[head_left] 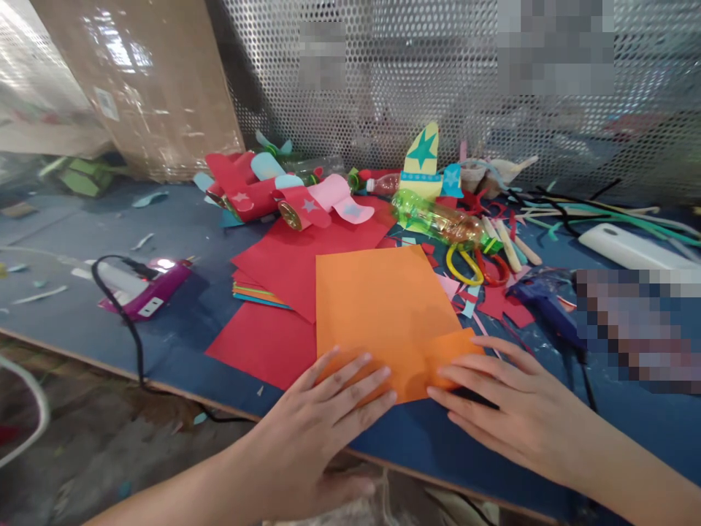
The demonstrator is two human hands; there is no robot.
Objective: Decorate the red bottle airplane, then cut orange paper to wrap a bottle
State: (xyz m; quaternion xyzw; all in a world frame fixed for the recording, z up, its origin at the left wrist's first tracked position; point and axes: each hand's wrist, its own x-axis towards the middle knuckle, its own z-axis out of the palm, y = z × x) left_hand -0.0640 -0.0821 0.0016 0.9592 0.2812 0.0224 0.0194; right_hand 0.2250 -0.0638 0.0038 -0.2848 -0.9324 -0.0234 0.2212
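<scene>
A perforated metal panel stands behind the blue bench in the head view. An orange sheet lies partly over red paper. The left hand rests on it, fingers open and spread; the right hand's outstretched, ungripping fingers touch the orange flap at its lower right.

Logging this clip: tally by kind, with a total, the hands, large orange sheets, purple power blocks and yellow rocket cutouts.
Hands (left hand, right hand): 2
Large orange sheet: 1
Purple power block: 1
Yellow rocket cutout: 1
Total: 5
</scene>
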